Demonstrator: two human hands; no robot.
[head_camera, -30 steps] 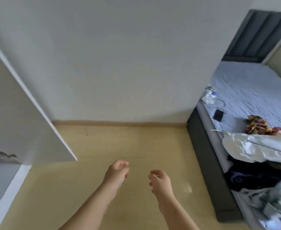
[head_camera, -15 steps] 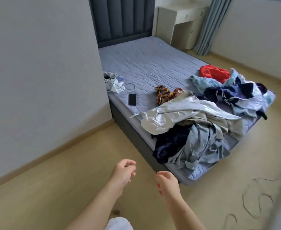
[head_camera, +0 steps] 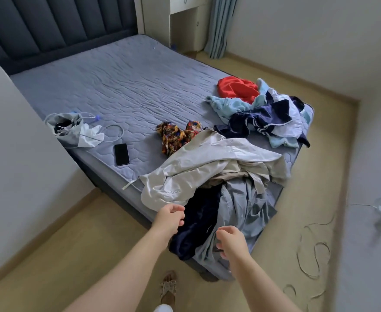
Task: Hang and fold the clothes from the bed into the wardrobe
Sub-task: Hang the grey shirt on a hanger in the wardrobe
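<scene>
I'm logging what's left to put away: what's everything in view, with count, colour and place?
quilted mattress: one, grey-blue, on bed
padded headboard: one, dark grey, far end
flat smartphone: one, black, mattress left edge
crumpled fabric bag: one, grey-white, beyond the smartphone
patterned garment: one, orange-dark, mid-mattress
smooth garment: one, cream, atop near pile
velvety garment: one, navy, hanging off near edge
thin garment: one, grey-blue, right of the velvety one
red garment: one, red, far-right pile
mixed clothes: several, light blue, navy, white, right corner
loose cord: one, pale, floor at right
left hand: one, bare, at velvety garment's edge, empty
right hand: one, bare, over thin garment, empty
</scene>
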